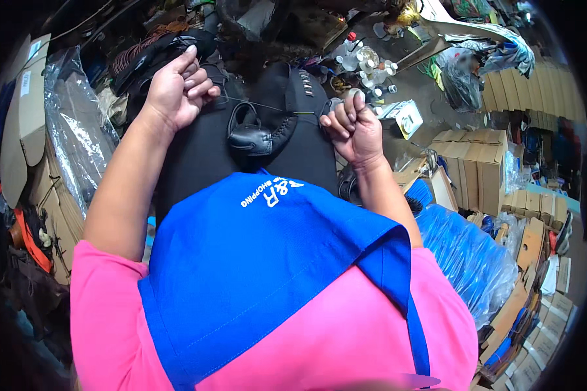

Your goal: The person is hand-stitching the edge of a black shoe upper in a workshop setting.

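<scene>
A black leather piece (249,140) lies across my dark-trousered lap, with a loop-shaped opening on its left part. Its raised black part (287,88) has a row of short pale stitches near the top; I cannot tell what article it is. My left hand (181,90) is closed, up and to the left of the leather. From it a thin thread (257,104) runs rightward over the leather. On the right, my right hand (357,128) is closed too, beside a small thin yellow piece (302,113) in line with the thread. What the right fingers grip is hidden.
A blue apron (261,254) covers my front. Several bottles (368,68) stand ahead on the right. Stacked cardboard (473,166) and a plastic-wrapped blue bundle (460,247) lie to the right. Clear plastic sheeting (75,117) and cardboard are at the left.
</scene>
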The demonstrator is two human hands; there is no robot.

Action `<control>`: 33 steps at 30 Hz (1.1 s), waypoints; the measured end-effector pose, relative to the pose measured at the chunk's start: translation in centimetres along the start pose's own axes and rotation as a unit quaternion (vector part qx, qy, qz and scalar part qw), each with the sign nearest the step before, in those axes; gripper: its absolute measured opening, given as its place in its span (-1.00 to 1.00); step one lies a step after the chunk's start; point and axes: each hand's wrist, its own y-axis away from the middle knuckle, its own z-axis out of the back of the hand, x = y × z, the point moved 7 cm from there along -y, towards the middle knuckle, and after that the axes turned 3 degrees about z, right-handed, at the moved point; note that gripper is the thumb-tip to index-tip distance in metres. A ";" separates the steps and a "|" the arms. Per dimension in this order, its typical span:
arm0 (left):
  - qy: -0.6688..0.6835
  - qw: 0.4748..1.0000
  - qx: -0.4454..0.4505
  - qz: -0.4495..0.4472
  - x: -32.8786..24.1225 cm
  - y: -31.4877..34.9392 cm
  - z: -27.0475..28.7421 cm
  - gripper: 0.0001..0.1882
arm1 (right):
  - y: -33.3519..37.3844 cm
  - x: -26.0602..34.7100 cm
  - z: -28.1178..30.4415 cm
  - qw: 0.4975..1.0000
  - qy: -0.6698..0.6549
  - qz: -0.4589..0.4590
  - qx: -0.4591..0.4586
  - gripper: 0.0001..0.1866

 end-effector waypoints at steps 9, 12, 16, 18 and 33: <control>-0.613 0.718 -0.226 -0.239 -7.3 7.2 -0.1 -0.73 | 3.3 6.5 4.4 0.709 0.697 -0.072 -0.085 -0.46; -0.765 0.571 -0.023 -0.297 0.4 8.8 -5.8 -0.67 | 0.1 7.2 -2.2 0.711 0.690 0.121 0.051 -0.40; -0.862 0.453 0.045 -0.223 6.8 7.1 -7.8 -0.52 | -4.5 2.9 -8.2 0.626 0.760 0.062 0.161 -0.57; -0.894 0.368 0.066 -0.247 7.1 6.9 -8.1 -0.52 | -5.1 2.4 -9.2 0.577 0.804 0.031 0.140 -0.65; -0.882 0.415 0.110 -0.194 6.4 6.2 -7.6 -0.56 | -2.4 1.7 -4.9 0.754 0.647 0.107 -0.033 -0.65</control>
